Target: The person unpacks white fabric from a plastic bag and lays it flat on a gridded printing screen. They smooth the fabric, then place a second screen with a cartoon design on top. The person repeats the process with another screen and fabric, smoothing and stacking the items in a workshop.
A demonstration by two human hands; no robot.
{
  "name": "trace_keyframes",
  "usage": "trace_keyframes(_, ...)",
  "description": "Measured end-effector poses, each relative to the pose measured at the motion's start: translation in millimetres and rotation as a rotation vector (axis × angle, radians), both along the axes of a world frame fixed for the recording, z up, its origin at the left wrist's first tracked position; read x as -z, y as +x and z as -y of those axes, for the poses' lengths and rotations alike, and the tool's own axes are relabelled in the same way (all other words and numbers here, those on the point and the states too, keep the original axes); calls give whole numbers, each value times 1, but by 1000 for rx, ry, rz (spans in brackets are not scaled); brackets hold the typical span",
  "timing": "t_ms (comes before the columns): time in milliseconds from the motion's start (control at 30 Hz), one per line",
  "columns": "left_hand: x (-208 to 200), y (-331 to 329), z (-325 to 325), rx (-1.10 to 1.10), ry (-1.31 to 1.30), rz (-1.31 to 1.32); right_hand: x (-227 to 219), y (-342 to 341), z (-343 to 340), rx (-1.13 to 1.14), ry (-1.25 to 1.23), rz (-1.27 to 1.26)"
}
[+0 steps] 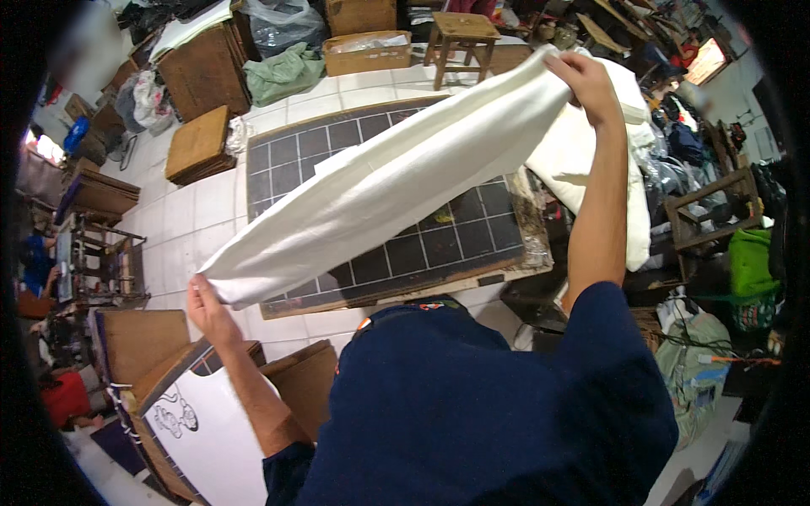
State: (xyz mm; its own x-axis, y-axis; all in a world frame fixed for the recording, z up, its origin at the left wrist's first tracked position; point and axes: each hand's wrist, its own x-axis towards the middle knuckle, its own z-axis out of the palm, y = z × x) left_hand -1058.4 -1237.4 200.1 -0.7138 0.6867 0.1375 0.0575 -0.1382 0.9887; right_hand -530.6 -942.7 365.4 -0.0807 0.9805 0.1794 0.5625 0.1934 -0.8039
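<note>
Cloth (396, 181) stretched between left hand (207, 308), right hand (586, 84), above gridded board (472, 236)

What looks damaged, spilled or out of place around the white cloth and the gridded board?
The dark gridded board has a worn, stained right edge. The white cloth, stretched between the left hand and right hand, looks clean and untorn. Nothing seems spilled.

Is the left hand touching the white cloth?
Touching. The head view shows the left hand pinching the lower end of the white cloth.
</note>
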Motion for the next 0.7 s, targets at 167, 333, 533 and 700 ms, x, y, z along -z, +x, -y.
trace_keyframes(167, 18, 34, -34, 120, 28, 553, 25, -146, -117, -371, 113, -383)
trace_keyframes(333, 5, 75, -58, 55, 124, 868, 110, -214, -3, -1403, -609, -496)
trace_keyframes(533, -20, 125, -94, 197, 223, 833, 205, -274, 169, -953, -1369, -993)
trace_keyframes(700, -55, 130, -91, 276, 325, 785, 217, -276, 146, -124, -834, -1832)
